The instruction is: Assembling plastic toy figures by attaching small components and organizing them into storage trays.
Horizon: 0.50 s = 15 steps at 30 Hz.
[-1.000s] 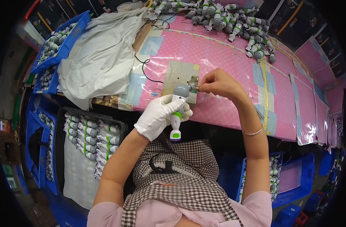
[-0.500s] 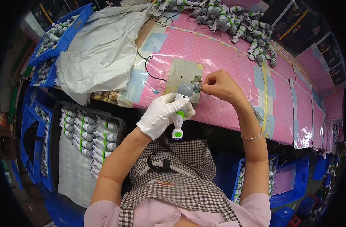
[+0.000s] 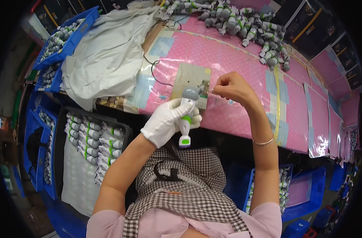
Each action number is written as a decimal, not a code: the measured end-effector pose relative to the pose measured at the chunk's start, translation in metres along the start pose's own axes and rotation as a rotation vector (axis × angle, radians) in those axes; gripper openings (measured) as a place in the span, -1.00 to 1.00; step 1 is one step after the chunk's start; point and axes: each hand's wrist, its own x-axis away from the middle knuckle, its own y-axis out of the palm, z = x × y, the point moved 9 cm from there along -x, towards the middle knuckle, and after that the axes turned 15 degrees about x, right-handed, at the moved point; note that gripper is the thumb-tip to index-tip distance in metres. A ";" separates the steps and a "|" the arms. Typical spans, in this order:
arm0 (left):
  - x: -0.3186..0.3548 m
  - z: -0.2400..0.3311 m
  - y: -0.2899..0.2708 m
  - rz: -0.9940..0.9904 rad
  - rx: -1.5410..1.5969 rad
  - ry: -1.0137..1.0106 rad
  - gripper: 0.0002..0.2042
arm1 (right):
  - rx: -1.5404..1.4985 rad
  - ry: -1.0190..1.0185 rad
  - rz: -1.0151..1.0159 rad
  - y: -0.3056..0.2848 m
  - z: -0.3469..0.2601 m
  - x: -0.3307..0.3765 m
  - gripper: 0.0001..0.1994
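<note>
My left hand [image 3: 162, 123], in a white glove, is wrapped round a white handheld device [image 3: 184, 127] with green trim and a round grey head. The device stands nearly upright in the picture, its head at the far end beside a small metal fixture [image 3: 205, 86]. That fixture sits on a grey metal plate [image 3: 189, 75] at the table's near edge. To the right of the plate is my bare right hand [image 3: 233, 89], its fingers pinched together. Something tiny may show at the fingertips, too small to name.
Many similar devices [image 3: 232, 23] lie heaped at the table's far side. At left are a white plastic sheet [image 3: 109, 51], a blue crate [image 3: 70, 43] and a black tray [image 3: 127, 137] with devices in rows. Blue bins [image 3: 315, 190] stand at lower right. A black cable [image 3: 154, 71] crosses the table.
My left hand has shifted slightly left with the device. My right hand has drawn a little to the right, widening the gap between the pinched fingers and the device's head.
</note>
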 end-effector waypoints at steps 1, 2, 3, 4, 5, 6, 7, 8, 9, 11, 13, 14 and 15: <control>0.002 -0.001 0.002 -0.039 -0.006 -0.027 -0.74 | 0.011 -0.008 0.018 -0.009 0.003 -0.003 -0.83; 0.005 -0.001 0.003 -0.077 -0.012 -0.051 -0.72 | -0.214 -0.016 0.026 -0.016 0.008 -0.010 -0.83; 0.011 0.003 -0.001 -0.092 0.033 -0.049 -0.71 | -0.439 -0.025 0.029 -0.020 0.014 -0.018 -0.83; 0.018 0.008 -0.004 -0.096 0.075 -0.044 -0.71 | -0.428 -0.032 0.042 -0.026 0.024 -0.027 -0.83; 0.024 0.018 -0.011 -0.057 0.014 -0.003 -0.70 | -0.528 0.009 0.177 -0.042 0.043 -0.045 -0.82; 0.035 0.029 -0.019 -0.009 -0.043 0.041 -0.69 | -0.630 0.048 0.303 -0.053 0.062 -0.065 -0.80; 0.045 0.044 -0.023 0.034 -0.088 0.107 -0.67 | -0.521 0.040 0.550 -0.075 0.089 -0.085 -0.79; 0.059 0.059 -0.032 0.091 -0.129 0.183 -0.65 | -0.412 0.022 0.781 -0.097 0.105 -0.100 -0.78; 0.081 0.078 -0.053 0.209 -0.196 0.294 -0.60 | -0.161 -0.027 0.979 -0.115 0.087 -0.109 -0.76; 0.110 0.107 -0.085 0.356 -0.380 0.393 -0.63 | 0.415 -0.213 1.292 -0.145 0.064 -0.126 -0.68; 0.154 0.147 -0.119 0.556 -0.728 0.610 -0.70 | 0.728 -0.376 1.174 -0.135 0.026 -0.143 -0.56; 0.176 0.161 -0.135 0.675 -0.998 0.714 -0.74 | 0.767 -0.412 1.105 -0.131 0.015 -0.147 -0.53; 0.201 0.170 -0.148 0.846 -1.208 0.757 -0.75 | 0.977 -0.006 0.800 -0.128 0.021 -0.167 -0.52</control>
